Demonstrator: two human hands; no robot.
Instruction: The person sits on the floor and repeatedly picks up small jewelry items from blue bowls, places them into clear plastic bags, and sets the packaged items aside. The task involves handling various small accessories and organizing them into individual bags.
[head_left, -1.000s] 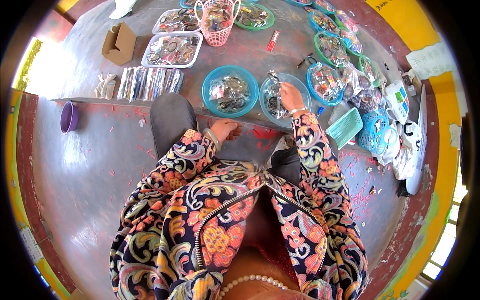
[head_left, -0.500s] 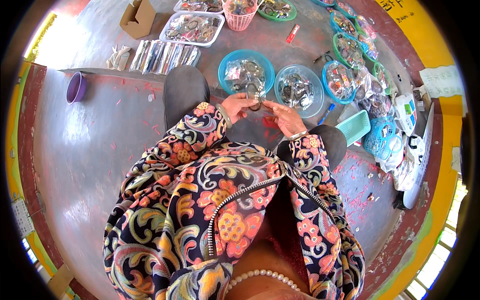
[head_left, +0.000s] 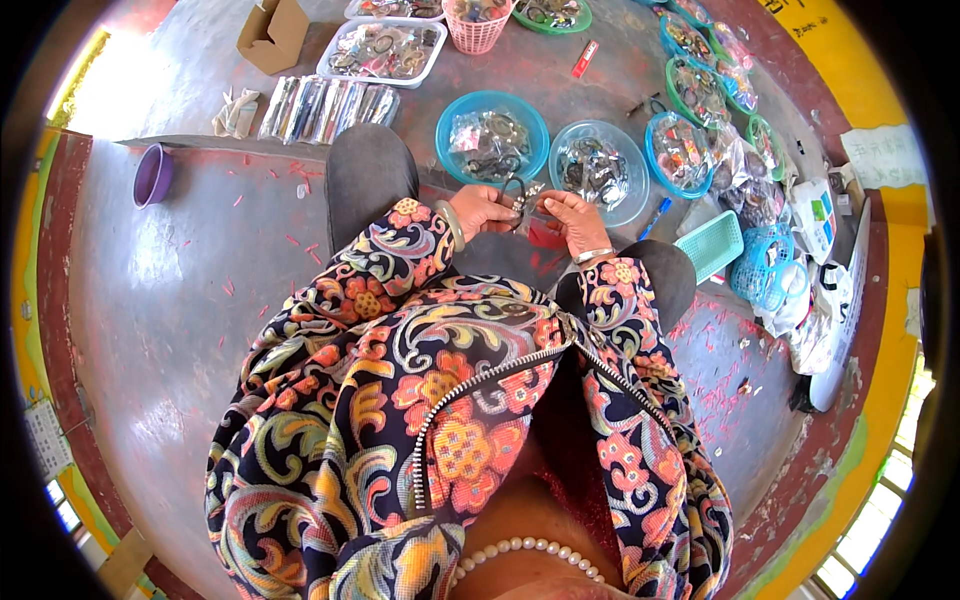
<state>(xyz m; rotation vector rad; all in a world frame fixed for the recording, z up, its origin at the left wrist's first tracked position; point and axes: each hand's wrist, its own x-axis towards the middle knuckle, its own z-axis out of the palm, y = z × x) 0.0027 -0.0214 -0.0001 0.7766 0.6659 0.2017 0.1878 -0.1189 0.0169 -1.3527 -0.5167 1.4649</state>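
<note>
Over the near edges of two basins, my hands are close together in front of my knees. Between thumb and fingers, my left hand (head_left: 482,211) pinches a dark looped band with small pale beads, probably a hair tie (head_left: 516,190). Opposite it, my right hand (head_left: 576,221) is closed on the edge of what looks like a small clear plastic bag (head_left: 534,208). A blue basin (head_left: 441,142) of bagged dark bands stands just beyond my left hand. Beyond my right hand is a clear bluish basin (head_left: 638,190) with more dark bands.
A blue pen (head_left: 655,218) and a green basket (head_left: 712,247) are by my right knee. Several basins of small packets line the right side. A white tray (head_left: 428,72), cardboard box (head_left: 272,36) and row of wrapped packs (head_left: 330,110) lie ahead left; a purple tub (head_left: 153,177) stands far left.
My hands have moved slightly apart, the right one shifting right. The dark band now tilts up beside my left fingers, and the clear plastic shows between the hands.
</note>
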